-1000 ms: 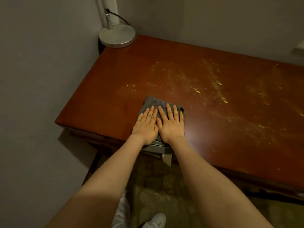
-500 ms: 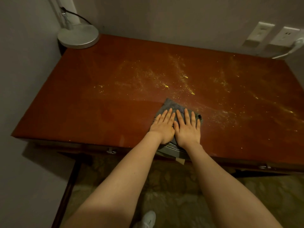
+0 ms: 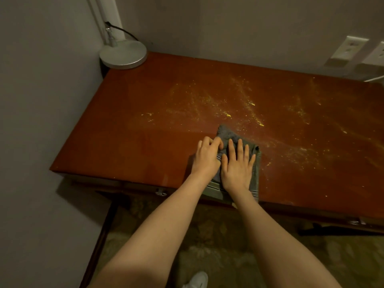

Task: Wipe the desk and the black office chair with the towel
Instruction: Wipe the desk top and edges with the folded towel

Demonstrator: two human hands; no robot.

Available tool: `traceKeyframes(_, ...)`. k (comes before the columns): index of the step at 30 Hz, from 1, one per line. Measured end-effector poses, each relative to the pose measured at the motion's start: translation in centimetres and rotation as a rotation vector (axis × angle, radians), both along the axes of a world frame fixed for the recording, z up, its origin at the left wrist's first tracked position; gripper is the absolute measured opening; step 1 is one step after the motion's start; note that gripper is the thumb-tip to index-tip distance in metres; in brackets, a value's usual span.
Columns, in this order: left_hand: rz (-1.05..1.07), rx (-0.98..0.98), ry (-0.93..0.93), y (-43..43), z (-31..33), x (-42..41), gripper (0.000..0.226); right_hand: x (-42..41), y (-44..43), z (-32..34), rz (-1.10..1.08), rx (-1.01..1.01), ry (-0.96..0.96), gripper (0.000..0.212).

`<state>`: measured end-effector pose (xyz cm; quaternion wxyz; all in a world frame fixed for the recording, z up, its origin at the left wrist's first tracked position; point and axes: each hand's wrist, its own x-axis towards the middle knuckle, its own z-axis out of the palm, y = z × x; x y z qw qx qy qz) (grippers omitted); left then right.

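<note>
Pressing one grey towel (image 3: 228, 135) flat at the near edge of the counter (image 3: 135, 146).

Nearest me, one end of the towel droops over the counter's front edge below my wrists; the rest lies folded under my two hands. My right hand (image 3: 238, 166) lies flat, fingers straight and spread, pushing down on it. My left hand (image 3: 205, 157), just beside it, has curled fingers pinching the towel's left edge. The cloth looks soft, light and limp, so I judge it will bunch unless kept under a palm or gripped by a folded edge. Just beyond my fingertips, yellow crumbs (image 3: 228, 115) scatter outward and to the right. Far beyond my left hand stands one round lamp base (image 3: 123, 55); far right, two wall outlets (image 3: 349, 51). No chair shows.
</note>
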<state>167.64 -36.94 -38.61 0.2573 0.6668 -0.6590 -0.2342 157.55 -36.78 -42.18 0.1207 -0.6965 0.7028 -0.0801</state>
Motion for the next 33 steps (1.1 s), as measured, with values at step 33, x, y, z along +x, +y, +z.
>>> traceKeyframes(33,0.639,0.220,-0.055,7.6,-1.5,19.9,0.013,19.2,3.9,-1.6,0.803,0.086,0.155,0.079)
